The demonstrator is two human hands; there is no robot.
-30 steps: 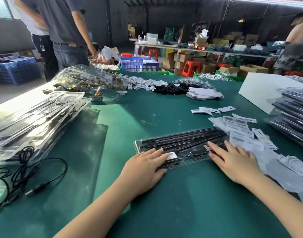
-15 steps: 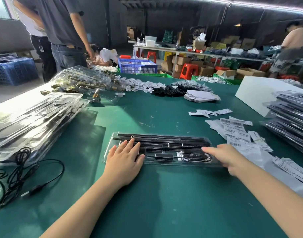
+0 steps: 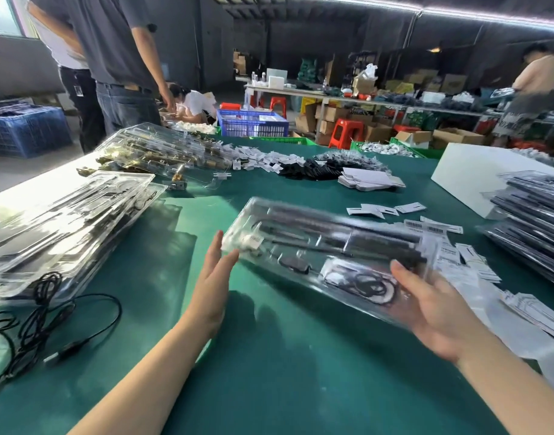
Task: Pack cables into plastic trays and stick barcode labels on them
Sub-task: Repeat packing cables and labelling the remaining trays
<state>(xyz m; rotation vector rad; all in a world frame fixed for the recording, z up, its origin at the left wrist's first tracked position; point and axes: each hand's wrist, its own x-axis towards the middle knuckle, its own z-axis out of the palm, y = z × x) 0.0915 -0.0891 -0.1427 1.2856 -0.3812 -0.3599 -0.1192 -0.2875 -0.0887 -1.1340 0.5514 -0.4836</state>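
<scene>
A clear plastic clamshell tray (image 3: 329, 255), long and shallow, is held above the green table (image 3: 269, 372), tilted so that its left end stands higher and farther than its right end. Black rods, a small black plug and a coiled black cable (image 3: 366, 285) are seen inside it, and a small white barcode label (image 3: 253, 241) is stuck near its left end. The tray is blurred by motion.

The right end of the tray is supported from beneath by the right hand (image 3: 439, 312), whose palm is turned up; the thumb is laid over the near edge, so the tray is gripped between thumb and fingers. The left hand (image 3: 214, 277) is held flat and edge-on, with fingers straight and together, and their tips are touching the tray's left end; nothing is grasped by it.

Just right of the tray, loose white barcode label strips (image 3: 451, 255) are scattered on the table. Farther right, a stack of filled dark trays (image 3: 533, 221) is seen, with a white board (image 3: 476, 180) behind it. At the near left, a pile of clear trays (image 3: 65, 221) is set, and loose black cables (image 3: 43, 318) lie in front of it. Across the far side of the table, more clear packs (image 3: 162, 152), small white tags (image 3: 263, 158) and black pieces (image 3: 304, 171) are spread. Two standing persons (image 3: 112, 58) are seen at far left.
</scene>
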